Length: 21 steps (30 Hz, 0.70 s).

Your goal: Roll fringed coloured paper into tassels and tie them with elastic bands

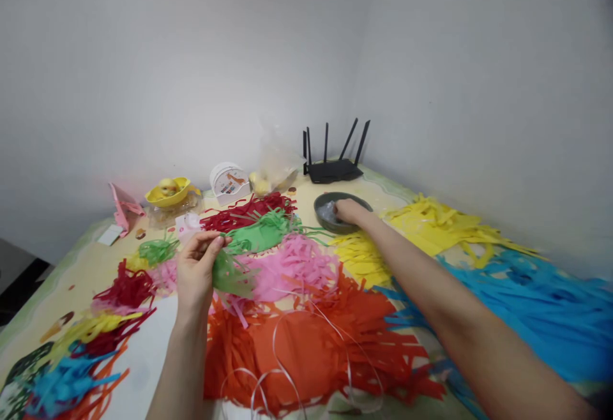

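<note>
My left hand (198, 260) pinches a piece of green tissue paper (232, 276) by its upper edge, thumb against fingers. The paper hangs down over pink fringed tissue paper (272, 276). At the back, my right hand (351, 212) reaches into a dark bowl (330, 225). Its fingers touch a pale, see-through wad (326, 210) that looks like plastic; whether they grip anything else is hidden. Orange fringed tissue paper (297, 350) lies below both hands, with thin pale ribbon (275, 337) looped over it. Beyond the left hand are green fringed paper (261, 232) and dark red fringed paper (249, 210).
Yellow (435, 225) and blue fringed paper (536, 318) spread under and beyond my right arm. A black router (335, 171) stands in the wall corner. Along the back are a white holder (230, 182), a yellow dish (167, 195) and a pink stand (124, 209). Small tassels (127, 286) lie left.
</note>
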### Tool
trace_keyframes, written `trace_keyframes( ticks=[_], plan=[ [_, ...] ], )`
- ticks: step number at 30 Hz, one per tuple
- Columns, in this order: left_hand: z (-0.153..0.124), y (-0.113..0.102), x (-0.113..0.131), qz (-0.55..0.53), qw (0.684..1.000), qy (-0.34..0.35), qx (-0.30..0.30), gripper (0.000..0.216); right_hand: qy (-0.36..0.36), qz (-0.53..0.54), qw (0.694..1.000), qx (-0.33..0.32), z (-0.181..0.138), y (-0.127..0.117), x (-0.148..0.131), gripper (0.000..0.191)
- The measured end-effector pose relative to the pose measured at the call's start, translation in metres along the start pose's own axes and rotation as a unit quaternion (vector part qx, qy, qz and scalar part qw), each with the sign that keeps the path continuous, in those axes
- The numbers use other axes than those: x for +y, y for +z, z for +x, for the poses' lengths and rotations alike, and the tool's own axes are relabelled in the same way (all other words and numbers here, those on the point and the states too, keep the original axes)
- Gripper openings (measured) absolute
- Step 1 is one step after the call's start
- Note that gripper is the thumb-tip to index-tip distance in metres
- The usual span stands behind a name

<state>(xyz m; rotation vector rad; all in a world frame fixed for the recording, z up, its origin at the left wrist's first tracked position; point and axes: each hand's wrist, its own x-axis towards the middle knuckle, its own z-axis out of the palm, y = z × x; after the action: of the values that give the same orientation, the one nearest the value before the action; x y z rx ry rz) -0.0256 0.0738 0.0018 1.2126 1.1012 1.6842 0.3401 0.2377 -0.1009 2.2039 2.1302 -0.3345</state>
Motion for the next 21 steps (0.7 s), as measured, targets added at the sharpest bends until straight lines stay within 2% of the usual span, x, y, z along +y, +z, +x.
trace_keyframes(
  ticks=[7,13,17,21],
  plan=[
    [-0.001,0.003,0.001,0.012,1.0,0.0,-0.008,0.023,0.012,0.078,0.996,0.031,-0.007,-0.005,0.019,0.029],
    [-0.003,0.004,0.0,0.001,1.0,-0.018,-0.023,0.023,0.021,0.21,0.977,0.036,-0.014,-0.009,0.027,0.026],
    [-0.002,0.003,-0.001,-0.002,0.999,-0.022,-0.026,0.023,0.015,0.328,0.944,0.036,-0.023,-0.012,0.026,0.025],
    [-0.002,0.004,-0.001,-0.003,0.999,-0.022,-0.03,0.023,-0.011,0.453,0.889,0.06,-0.037,-0.022,0.015,0.024]
  ],
)
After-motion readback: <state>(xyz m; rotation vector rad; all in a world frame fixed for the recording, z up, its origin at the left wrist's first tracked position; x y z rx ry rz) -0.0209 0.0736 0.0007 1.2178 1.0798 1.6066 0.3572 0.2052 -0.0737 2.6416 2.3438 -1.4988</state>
